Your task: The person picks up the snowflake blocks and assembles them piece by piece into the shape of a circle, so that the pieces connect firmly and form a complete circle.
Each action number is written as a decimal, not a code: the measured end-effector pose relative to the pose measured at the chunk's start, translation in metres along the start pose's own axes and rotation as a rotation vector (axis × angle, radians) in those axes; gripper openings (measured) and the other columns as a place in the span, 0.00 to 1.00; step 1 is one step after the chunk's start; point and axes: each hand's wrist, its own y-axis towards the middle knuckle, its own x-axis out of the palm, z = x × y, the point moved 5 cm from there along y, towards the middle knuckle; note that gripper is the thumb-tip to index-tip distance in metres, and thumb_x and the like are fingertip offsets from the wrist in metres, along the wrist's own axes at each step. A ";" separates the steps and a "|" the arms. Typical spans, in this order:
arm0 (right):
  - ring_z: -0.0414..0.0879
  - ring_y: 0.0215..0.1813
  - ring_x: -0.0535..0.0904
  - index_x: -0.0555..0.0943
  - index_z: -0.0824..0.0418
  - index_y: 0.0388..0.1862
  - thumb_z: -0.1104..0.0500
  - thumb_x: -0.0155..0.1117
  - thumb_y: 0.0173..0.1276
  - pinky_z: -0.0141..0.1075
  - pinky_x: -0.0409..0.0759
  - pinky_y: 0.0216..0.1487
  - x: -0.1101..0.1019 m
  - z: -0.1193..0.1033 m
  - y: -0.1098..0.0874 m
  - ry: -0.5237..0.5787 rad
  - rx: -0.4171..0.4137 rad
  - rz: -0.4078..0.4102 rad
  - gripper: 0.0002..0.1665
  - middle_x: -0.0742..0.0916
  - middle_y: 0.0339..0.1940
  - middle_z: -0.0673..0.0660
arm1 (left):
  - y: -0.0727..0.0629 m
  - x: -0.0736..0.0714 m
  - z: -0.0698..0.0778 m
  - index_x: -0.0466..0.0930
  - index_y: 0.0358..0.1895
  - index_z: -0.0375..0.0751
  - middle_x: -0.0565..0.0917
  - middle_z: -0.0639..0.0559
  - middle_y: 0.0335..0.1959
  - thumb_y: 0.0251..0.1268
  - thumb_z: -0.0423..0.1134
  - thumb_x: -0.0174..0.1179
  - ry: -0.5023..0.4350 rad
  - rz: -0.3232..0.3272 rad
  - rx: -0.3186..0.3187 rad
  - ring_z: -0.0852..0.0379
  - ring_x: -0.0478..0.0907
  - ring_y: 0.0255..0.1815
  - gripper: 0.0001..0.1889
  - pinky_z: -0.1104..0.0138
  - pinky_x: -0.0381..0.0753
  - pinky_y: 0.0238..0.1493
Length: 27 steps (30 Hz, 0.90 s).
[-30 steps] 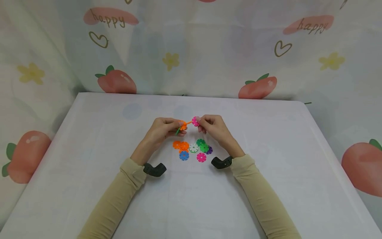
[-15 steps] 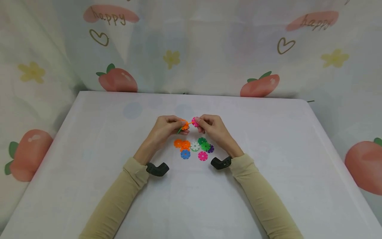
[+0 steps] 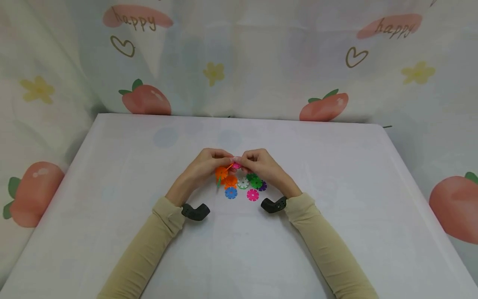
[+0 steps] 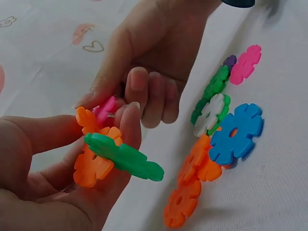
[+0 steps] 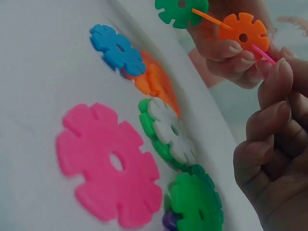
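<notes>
My left hand (image 3: 207, 166) grips joined snowflake building discs at the orange one nearest the pink. In the left wrist view, a green snowflake disc (image 4: 127, 159) is slotted into an orange disc (image 4: 89, 168), which joins a second orange disc (image 4: 86, 119). A pink snowflake disc (image 4: 103, 109) meets that second orange disc at its edge. My right hand (image 3: 261, 162) pinches this pink disc between thumb and forefinger, partly hiding it. In the right wrist view, the pink disc (image 5: 263, 54) is edge-on against the orange disc (image 5: 245, 31). Both hands are together above the loose discs.
Loose discs lie on the white table (image 3: 239, 249) just below the hands: a blue disc (image 4: 236, 132), a pink disc (image 5: 110, 163), a white disc (image 5: 171, 130) over a green one, several orange discs (image 4: 183, 202), green discs (image 5: 197, 202) and a purple disc (image 3: 263, 185). A printed curtain (image 3: 261, 62) hangs behind.
Both hands have come closer together and slightly nearer the body. The joined orange and green discs now hang lower, over the loose orange ones, and the pink disc is mostly covered by fingers.
</notes>
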 end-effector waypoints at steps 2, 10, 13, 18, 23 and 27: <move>0.49 0.30 0.70 0.81 0.69 0.31 0.48 0.60 0.79 0.32 0.67 0.29 0.000 0.002 0.001 -0.013 0.006 0.003 0.25 0.80 0.25 0.65 | 0.000 -0.001 0.000 0.85 0.53 0.31 0.89 0.42 0.43 0.75 0.39 0.59 -0.015 0.007 -0.005 0.51 0.85 0.46 0.14 0.61 0.78 0.64; 0.49 0.40 0.78 0.88 0.56 0.41 0.50 0.71 0.71 0.37 0.77 0.43 -0.011 0.008 0.000 -0.232 0.043 -0.060 0.11 0.86 0.35 0.53 | -0.002 -0.012 -0.002 0.85 0.53 0.34 0.88 0.46 0.37 0.75 0.41 0.61 -0.088 0.102 -0.071 0.54 0.87 0.35 0.14 0.69 0.86 0.49; 0.49 0.43 0.79 0.88 0.54 0.44 0.52 0.78 0.64 0.38 0.78 0.48 -0.011 0.010 -0.001 -0.294 0.070 -0.157 0.13 0.87 0.40 0.51 | -0.001 -0.015 -0.001 0.84 0.54 0.33 0.87 0.46 0.37 0.75 0.40 0.61 -0.101 0.117 -0.083 0.55 0.87 0.35 0.14 0.70 0.87 0.48; 0.47 0.46 0.78 0.86 0.53 0.44 0.52 0.83 0.57 0.39 0.79 0.52 -0.006 0.008 -0.003 -0.408 0.062 -0.250 0.18 0.85 0.44 0.50 | 0.001 -0.016 0.000 0.84 0.54 0.33 0.86 0.47 0.40 0.75 0.40 0.62 -0.098 0.132 -0.100 0.55 0.87 0.35 0.14 0.72 0.86 0.48; 0.48 0.45 0.78 0.84 0.56 0.42 0.54 0.82 0.57 0.39 0.79 0.51 -0.004 0.004 -0.003 -0.443 0.047 -0.250 0.18 0.84 0.42 0.52 | 0.001 -0.016 -0.002 0.84 0.54 0.33 0.86 0.46 0.40 0.75 0.39 0.62 -0.113 0.136 -0.111 0.56 0.87 0.35 0.14 0.72 0.86 0.48; 0.47 0.39 0.77 0.84 0.56 0.38 0.54 0.78 0.63 0.38 0.78 0.44 -0.007 0.004 -0.004 -0.422 0.069 -0.196 0.11 0.84 0.34 0.52 | 0.001 -0.015 -0.004 0.83 0.53 0.31 0.86 0.47 0.37 0.74 0.39 0.62 -0.144 0.124 -0.109 0.56 0.87 0.33 0.14 0.71 0.87 0.47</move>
